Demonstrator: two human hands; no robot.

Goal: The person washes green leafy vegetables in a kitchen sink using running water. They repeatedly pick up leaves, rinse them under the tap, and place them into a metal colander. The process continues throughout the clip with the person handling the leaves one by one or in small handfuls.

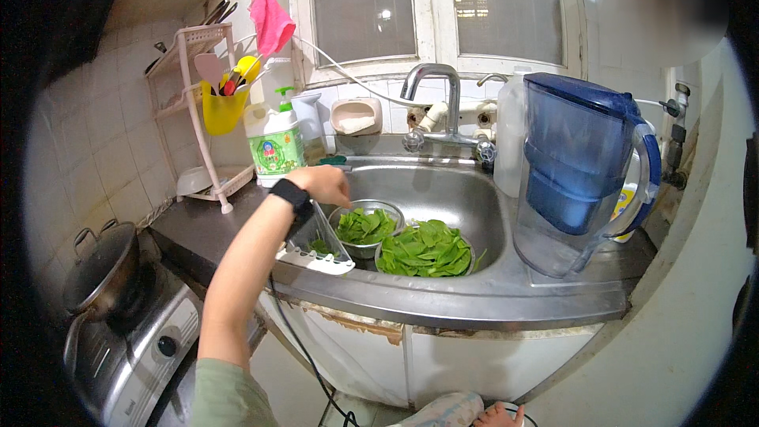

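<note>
My left hand (pixel 325 185), with a black band on the wrist, hovers over the left edge of the sink. Its fingers curl downward, and whether they hold anything is hidden. Just below it sits a metal bowl (pixel 400 209) with loose green leaves (pixel 366 226). In front and to the right, a second bowl (pixel 472 261) is heaped with leafy greens (pixel 427 249). Beside the bowls, a clear triangular plastic corner basket (pixel 320 262) with a white edge rests at the sink's left rim, a few green bits showing through. My right hand is out of view.
The steel sink (pixel 474 201) has a faucet (pixel 453 101) behind it. A blue water filter pitcher (pixel 578 178) stands right, a green-labelled pump bottle (pixel 276 145) left. A lidded wok (pixel 104 267) sits on the gas stove (pixel 154 362). A black cable (pixel 302 347) hangs down the cabinet front.
</note>
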